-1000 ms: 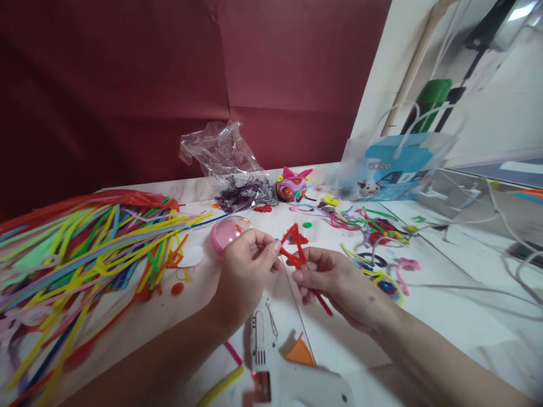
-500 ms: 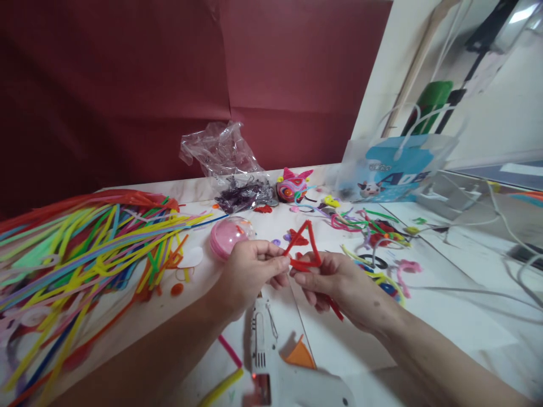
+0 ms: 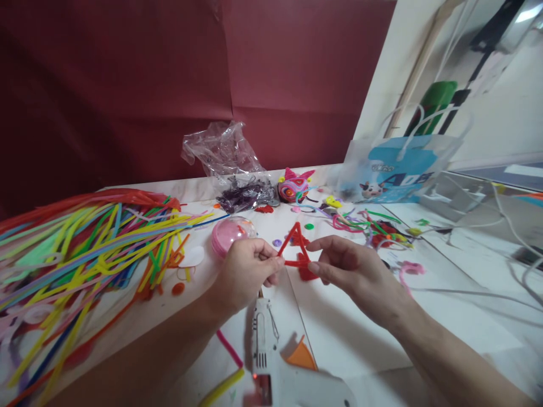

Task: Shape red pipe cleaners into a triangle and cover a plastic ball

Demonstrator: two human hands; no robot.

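While both hands meet over the middle of the white table, the left hand pinches one lower corner of a red pipe-cleaner triangle between thumb and fingertips, and the right hand closes thumb and forefinger on the opposite corner, so the triangle stands upright between them, held just above the tabletop with its point up. Just behind the left hand lies a pink round capsule with a clear dome; what it holds cannot be made out. Farther back, a crumpled clear plastic bag rests against the red backdrop, with a dark purple tangle of small pieces at its mouth. Beside it sits a small pink and red coiled figure with pointed ears. To the right, a translucent carrier bag printed in blue with a cartoon cow stands upright; its contents are blurred. A broad heap of coloured pipe cleaners covers the left of the table, and bent scraps lie behind the right hand. Near the bottom edge, a white glue gun lies on the table, an orange paper triangle touching it.
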